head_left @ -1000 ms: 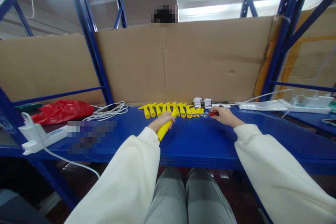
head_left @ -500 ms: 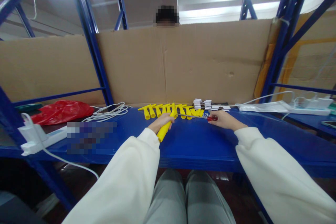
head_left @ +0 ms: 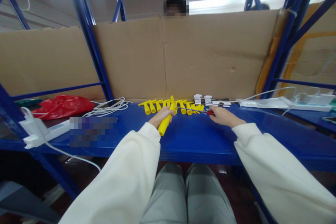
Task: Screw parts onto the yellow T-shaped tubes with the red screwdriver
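My left hand point(head_left: 162, 116) is wrapped round a yellow plastic handle point(head_left: 164, 126), its wider tube end pointing down toward me. In my right hand point(head_left: 220, 114) is the red grip of a screwdriver point(head_left: 193, 110); its long metal shaft points left and its tip meets the upper part of the handle. Behind my hands, several similar yellow parts point(head_left: 147, 107) lie in a row on the blue table point(head_left: 199, 143). Stacked white pieces with dark bands point(head_left: 203, 100) sit behind the shaft, at the right end of that row.
At the left are a red plastic bag point(head_left: 63, 106), coiled white cable point(head_left: 111, 106) and a white power strip point(head_left: 56, 130). Another power strip point(head_left: 311, 106) lies at the right. A cardboard panel point(head_left: 183, 56) stands behind the table, with a person's head point(head_left: 176, 4) above it.
The view has shifted slightly, so the table sits higher in it. Both hands keep their holds, and the screwdriver still meets the yellow handle.
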Tool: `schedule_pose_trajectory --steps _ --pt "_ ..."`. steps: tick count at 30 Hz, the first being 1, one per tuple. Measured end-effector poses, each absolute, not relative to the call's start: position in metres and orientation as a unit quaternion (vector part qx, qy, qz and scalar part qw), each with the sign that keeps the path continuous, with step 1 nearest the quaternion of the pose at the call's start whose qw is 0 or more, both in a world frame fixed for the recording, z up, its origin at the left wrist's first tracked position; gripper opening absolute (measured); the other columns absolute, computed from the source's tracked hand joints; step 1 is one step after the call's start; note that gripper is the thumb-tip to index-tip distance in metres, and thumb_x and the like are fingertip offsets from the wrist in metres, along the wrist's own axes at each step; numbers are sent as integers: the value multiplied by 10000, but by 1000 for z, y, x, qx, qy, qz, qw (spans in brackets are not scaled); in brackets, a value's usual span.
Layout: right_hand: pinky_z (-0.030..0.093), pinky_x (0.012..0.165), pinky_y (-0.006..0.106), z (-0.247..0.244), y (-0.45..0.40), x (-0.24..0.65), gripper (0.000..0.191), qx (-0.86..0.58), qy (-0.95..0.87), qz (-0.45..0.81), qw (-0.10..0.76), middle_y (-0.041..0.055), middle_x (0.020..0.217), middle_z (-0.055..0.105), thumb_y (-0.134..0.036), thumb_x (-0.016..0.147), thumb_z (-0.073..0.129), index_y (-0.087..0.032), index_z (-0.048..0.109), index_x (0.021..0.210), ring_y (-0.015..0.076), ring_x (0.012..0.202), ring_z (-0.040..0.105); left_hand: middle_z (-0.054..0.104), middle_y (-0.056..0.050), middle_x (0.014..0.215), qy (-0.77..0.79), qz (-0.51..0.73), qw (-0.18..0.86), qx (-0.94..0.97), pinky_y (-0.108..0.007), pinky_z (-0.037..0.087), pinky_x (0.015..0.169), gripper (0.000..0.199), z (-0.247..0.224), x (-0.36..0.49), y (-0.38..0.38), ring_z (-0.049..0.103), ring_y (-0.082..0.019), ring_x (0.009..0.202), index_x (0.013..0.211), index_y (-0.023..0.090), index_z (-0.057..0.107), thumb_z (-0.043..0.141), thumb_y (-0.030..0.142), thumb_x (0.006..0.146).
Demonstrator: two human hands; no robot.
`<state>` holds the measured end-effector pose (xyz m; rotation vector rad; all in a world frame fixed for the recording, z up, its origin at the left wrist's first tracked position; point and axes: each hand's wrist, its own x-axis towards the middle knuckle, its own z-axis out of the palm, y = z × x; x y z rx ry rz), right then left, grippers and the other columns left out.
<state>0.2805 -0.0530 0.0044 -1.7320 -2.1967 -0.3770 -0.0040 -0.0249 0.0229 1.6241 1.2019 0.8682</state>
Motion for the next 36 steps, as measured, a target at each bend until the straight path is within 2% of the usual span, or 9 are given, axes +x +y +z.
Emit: schedule_pose_trajectory --steps 6,15,19,25,36 --pt "443 693 282 7 -55 283 75 -601 -764 -168 166 107 892 732 -168 813 598 -205 652 849 234 816 679 465 43 389 500 333 436 670 -211 369 397 119 23 -3 -29 455 -121 358 650 209 471 533 108 658" --pt "449 712 311 18 -70 268 234 -662 -725 -170 87 159 937 757 -279 891 552 -159 663 1059 286 867 710 468 42 392 493 328 431 681 -217 382 426 101 21 -3 -27 453 -122 367 653 205 481 527 115 652" --pt "449 732 310 21 -74 265 272 -663 -727 -160 72 169 973 758 -269 890 516 -138 676 1066 287 907 710 456 40 372 487 342 434 676 -212 372 416 114 20 -4 -26 429 -118 354 647 213 458 516 116 662" --pt "428 712 303 22 -73 266 196 -655 -728 -173 105 145 947 755 -274 865 533 -172 682 939 275 879 699 456 45 370 499 339 427 674 -204 361 407 121 22 -2 -28 427 -115 349 670 212 460 511 102 668" --pt "405 669 299 19 -72 269 254 -692 -696 -166 97 151 944 746 -276 867 545 -170 608 1090 280 856 698 468 62 387 476 338 445 679 -203 384 402 127 26 -1 -34 443 -114 340 731 209 478 523 94 701"
